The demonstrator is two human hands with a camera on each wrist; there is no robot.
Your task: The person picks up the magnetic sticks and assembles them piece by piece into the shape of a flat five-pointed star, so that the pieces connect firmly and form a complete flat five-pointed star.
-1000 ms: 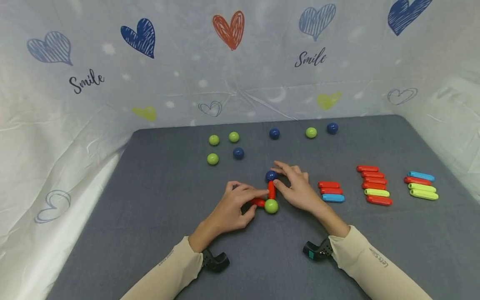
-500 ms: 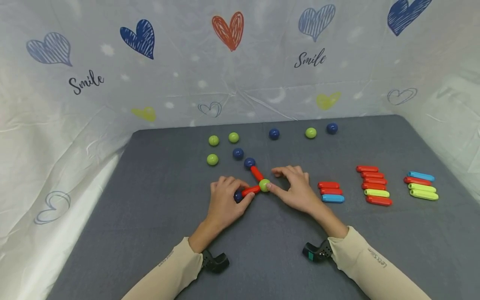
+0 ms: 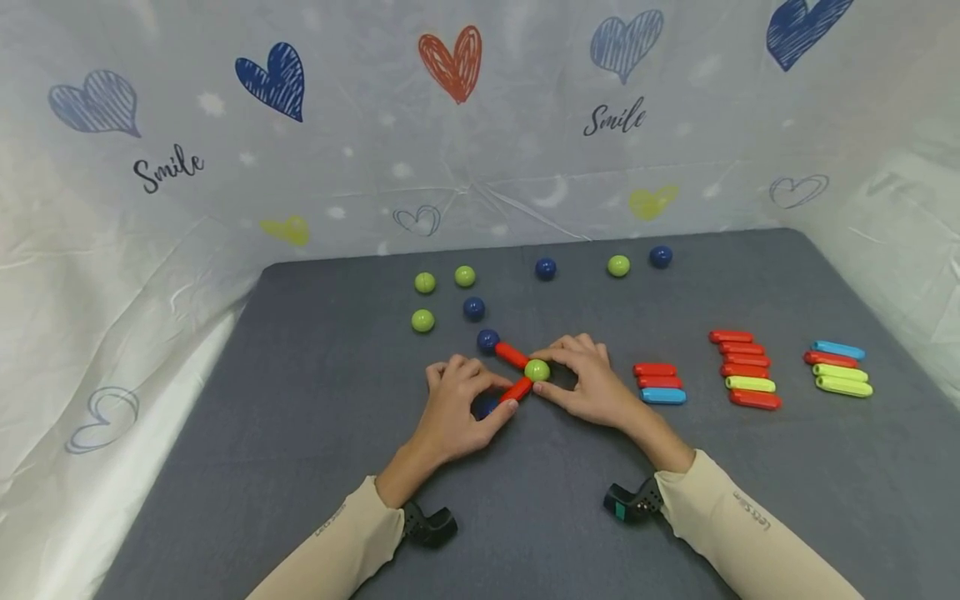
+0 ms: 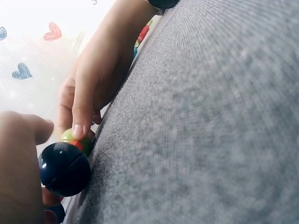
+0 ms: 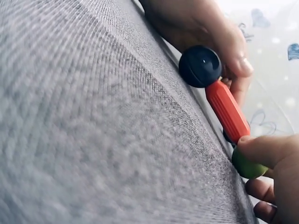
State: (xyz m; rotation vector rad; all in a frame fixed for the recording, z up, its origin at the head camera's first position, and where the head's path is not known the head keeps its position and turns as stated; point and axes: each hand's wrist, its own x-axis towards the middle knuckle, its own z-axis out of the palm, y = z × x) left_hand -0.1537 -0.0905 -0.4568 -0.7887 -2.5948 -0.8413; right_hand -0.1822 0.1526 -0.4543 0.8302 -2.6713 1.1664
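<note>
In the head view, two red rods form a sideways V joined at a green ball (image 3: 537, 371). The far red rod (image 3: 512, 355) ends in a blue ball (image 3: 488, 341); the near red rod (image 3: 516, 390) ends in another blue ball (image 3: 489, 407), partly hidden by fingers. My right hand (image 3: 588, 379) pinches the green ball between thumb and forefinger. My left hand (image 3: 461, 408) has its fingers and thumb round the near rod's blue-ball end. In the right wrist view, the near blue ball (image 5: 200, 66) and its ridged red rod (image 5: 228, 111) show plainly.
Loose green balls (image 3: 423, 321) and blue balls (image 3: 474, 309) lie along the far part of the grey table (image 3: 322, 375). To the right are groups of rods: a small red and blue one (image 3: 660, 383), a mostly red one (image 3: 746, 371) and a mixed one (image 3: 840, 369).
The joined rods have turned, bringing the green ball from the near end to the right, and now form a narrower V. My right forefinger has come onto the green ball. Loose pieces stay put.
</note>
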